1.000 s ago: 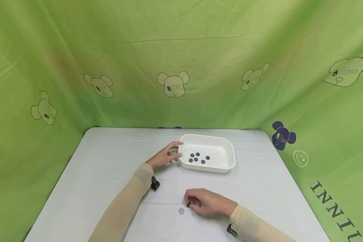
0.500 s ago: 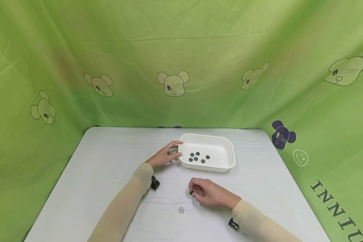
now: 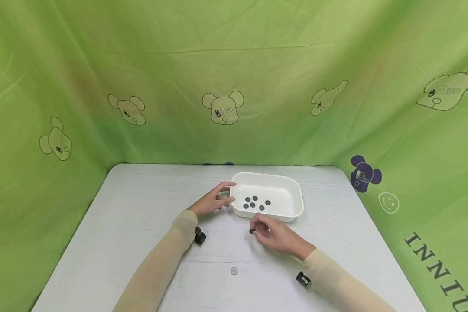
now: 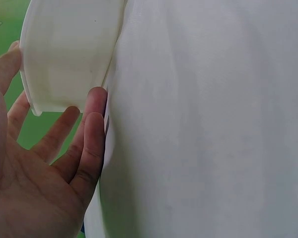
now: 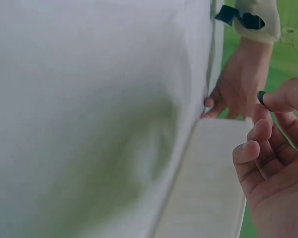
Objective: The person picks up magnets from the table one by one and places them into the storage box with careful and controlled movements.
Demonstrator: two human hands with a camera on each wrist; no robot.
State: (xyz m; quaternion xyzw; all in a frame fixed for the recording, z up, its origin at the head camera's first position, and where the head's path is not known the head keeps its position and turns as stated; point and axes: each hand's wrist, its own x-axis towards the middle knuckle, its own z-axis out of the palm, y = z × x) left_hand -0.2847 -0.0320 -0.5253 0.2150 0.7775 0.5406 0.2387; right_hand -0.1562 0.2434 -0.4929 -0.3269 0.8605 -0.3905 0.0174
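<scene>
My left hand holds the left end of a white rectangular tray, thumb and index finger over its rim. In the left wrist view the other fingertips lie against the tray's end wall. Several flat dark grey discs lie on the tray's floor, toward its left. In front of the tray my right hand pinches a small round black disc between thumb and index finger, with the remaining fingers loosely curled. On the table nearer me lies a small translucent, silvery disc.
A white cloth covers the table. Green curtains printed with bear heads stand around its back and sides. Each wrist wears a small black camera mount, with one on the right sleeve.
My right hand has lifted the black disc from beside the translucent disc and moved forward and slightly right, close to the tray's front wall. The left hand and tray have stayed in place.
</scene>
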